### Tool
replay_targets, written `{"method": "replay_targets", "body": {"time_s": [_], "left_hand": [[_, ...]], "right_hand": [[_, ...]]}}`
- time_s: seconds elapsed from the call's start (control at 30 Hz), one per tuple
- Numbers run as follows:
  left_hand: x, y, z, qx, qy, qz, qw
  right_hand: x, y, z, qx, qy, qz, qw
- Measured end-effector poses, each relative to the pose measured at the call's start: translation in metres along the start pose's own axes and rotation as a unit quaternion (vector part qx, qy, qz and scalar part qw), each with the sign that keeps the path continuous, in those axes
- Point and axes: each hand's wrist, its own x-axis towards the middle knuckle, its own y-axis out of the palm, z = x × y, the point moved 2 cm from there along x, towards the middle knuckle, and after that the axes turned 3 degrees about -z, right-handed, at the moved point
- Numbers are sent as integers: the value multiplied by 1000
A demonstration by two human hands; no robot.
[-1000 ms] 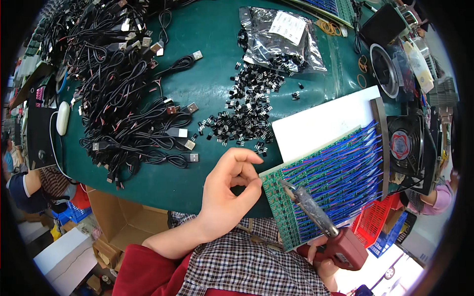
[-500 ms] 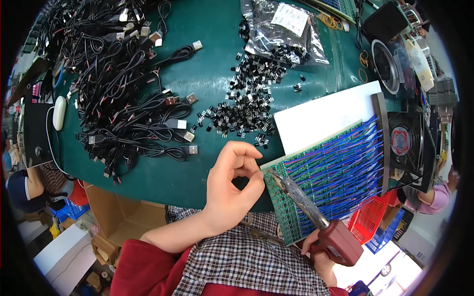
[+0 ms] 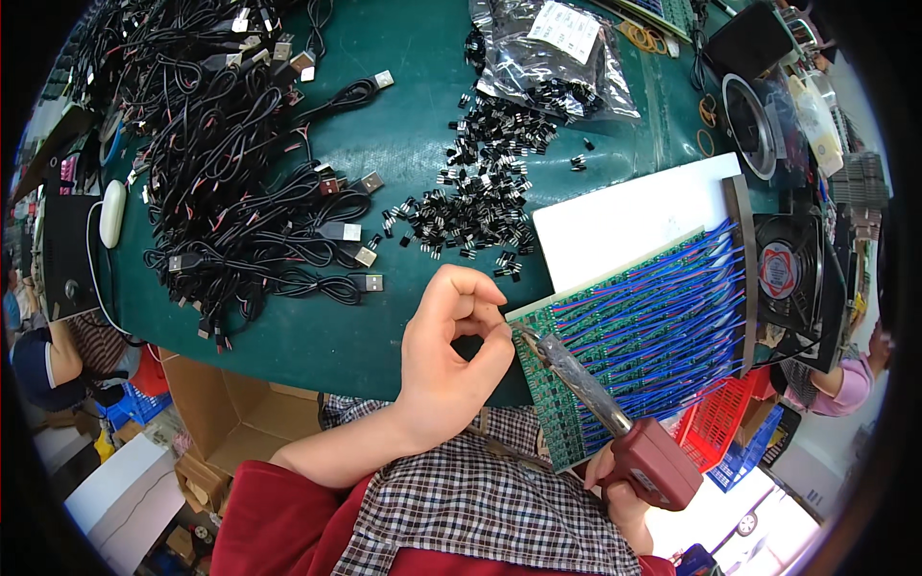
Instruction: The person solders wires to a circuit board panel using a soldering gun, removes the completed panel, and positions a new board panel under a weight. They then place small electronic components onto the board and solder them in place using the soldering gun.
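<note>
My left hand rests at the table's front edge, thumb and forefinger pinched on a thin wire that I can barely make out. The fingertips touch the left edge of a green circuit board panel strung with blue wires. My right hand grips the red handle of a soldering iron. Its metal tip lies on the board's left edge, right against my left fingertips.
A pile of small black components lies behind the board, with a plastic bag of more beyond it. A tangle of black USB cables fills the left. A white sheet, a fan, a red basket and a cardboard box surround me.
The soldering iron's tip has slid left along the board edge to meet my left fingertips. My left hand stays pinched in nearly the same place.
</note>
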Motion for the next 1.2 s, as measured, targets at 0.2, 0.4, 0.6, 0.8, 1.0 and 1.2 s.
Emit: {"method": "replay_targets", "body": {"time_s": [0.2, 0.4, 0.6, 0.8, 1.0, 1.2], "left_hand": [[0, 0, 0, -3, 2, -3, 1000], [0, 0, 1, -11, -6, -11, 1000], [-1, 0, 1, -15, -4, -9, 1000], [0, 0, 1, -10, -3, -13, 1000], [0, 0, 1, -10, -6, -12, 1000], [-1, 0, 1, -7, -4, -12, 1000]], "right_hand": [[10, 10, 20, -61, 17, 3, 998], [10, 12, 24, -61, 57, -35, 996], [8, 8, 10, 5, -1, -19, 1000], [5, 12, 15, 91, 81, -76, 990], [6, 8, 20, -17, 70, 19, 997], [6, 12, 27, -3, 66, -39, 997]]}}
